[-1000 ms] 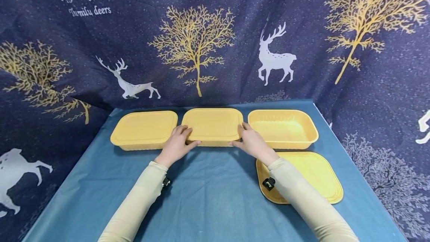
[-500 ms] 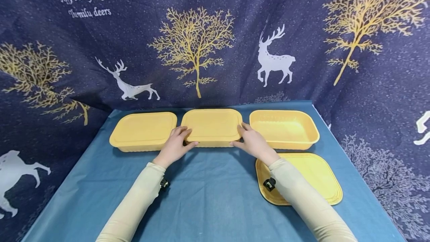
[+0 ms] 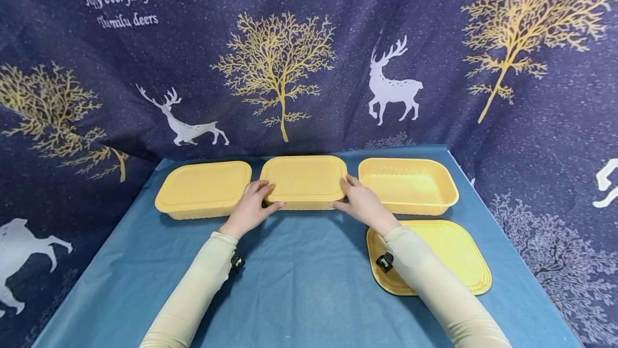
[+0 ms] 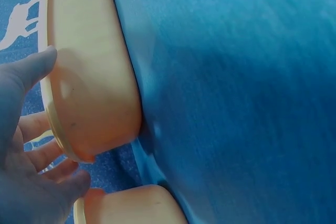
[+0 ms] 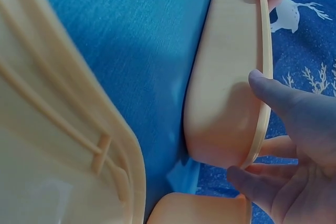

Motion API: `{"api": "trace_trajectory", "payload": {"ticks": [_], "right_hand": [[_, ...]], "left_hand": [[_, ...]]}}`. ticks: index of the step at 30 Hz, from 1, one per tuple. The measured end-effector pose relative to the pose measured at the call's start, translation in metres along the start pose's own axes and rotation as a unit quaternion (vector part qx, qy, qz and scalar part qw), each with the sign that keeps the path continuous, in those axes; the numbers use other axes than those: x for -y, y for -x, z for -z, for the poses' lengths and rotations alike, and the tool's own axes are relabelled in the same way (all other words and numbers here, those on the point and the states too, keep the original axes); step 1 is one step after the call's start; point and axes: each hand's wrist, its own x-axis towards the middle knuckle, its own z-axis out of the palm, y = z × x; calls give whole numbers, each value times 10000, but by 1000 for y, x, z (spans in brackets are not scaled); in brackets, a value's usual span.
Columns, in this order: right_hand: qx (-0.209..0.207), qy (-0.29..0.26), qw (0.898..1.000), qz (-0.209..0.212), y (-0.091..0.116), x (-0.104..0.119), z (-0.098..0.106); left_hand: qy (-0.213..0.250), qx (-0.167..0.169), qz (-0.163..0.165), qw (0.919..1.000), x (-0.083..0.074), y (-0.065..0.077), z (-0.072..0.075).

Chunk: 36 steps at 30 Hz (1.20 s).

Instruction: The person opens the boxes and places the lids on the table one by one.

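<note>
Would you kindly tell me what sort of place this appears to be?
Probably a staged tabletop workspace: a blue-covered table, deer-printed cloth hanging behind it, and small black wrist-worn devices.

We're watching a plain yellow middle box (image 3: 303,178), and left of it a lidded box (image 3: 205,184) is matching that yellow. To its right, an open box (image 3: 407,184) and a lid (image 3: 456,251) are glowing yellow too. In front of it, cream sleeves (image 3: 193,291) are crossing blue cloth (image 3: 294,273); behind it, we're enjoying a navy backdrop (image 3: 193,42) sporting white deer (image 3: 393,95) and golden trees (image 3: 283,104).
</note>
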Motion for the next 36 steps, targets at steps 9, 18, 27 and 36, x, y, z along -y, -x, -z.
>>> {"api": "trace_trajectory", "payload": {"ticks": [9,18,27,36], "right_hand": [[54,-2,10000,-78,-3,-2,-1],[112,-48,9999,-92,-5,-3,-1],[138,-102,9998,-68,-4,-3,0],[70,-85,9999,19,-4,-4,0]], "left_hand": [[1,-47,-29,10000,3,-2,-2],[72,-182,-41,9998,8,-1,-6],[1497,-83,858,9850,18,-6,-17],[2834,184,1706,9435,19,-4,-25]]}}
